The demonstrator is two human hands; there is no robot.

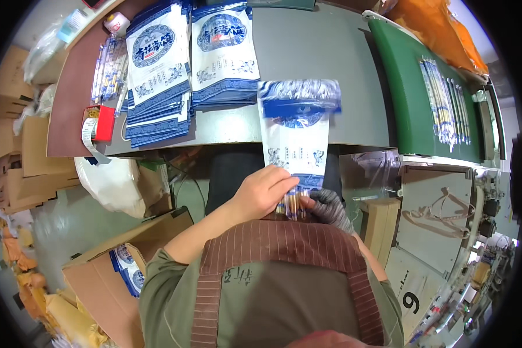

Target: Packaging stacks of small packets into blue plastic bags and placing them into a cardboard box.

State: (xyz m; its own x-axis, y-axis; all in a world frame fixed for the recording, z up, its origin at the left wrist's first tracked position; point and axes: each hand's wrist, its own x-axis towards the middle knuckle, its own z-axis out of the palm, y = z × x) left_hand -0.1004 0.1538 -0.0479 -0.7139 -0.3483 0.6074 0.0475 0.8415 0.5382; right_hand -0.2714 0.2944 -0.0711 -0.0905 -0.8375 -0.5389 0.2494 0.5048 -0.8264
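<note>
A white and blue plastic bag (296,142) lies in front of me, its far part over the table and its near end over my lap. My left hand (264,190) is closed on the bag's near end from the left, fingers across its lower edge. Out of that end, toward me, stick the ends of a bundle of wrapped chopsticks (294,207). My right hand (330,210), in a grey striped glove, grips the bundle from the right. How far the chopsticks reach inside the bag is hidden.
Stacks of matching bags (156,69) lie on the grey table (325,43). More wrapped chopsticks (446,104) rest on a green surface (397,87) at right. A red label box (102,123) stands at the table's left edge. An open carton (98,272) is lower left.
</note>
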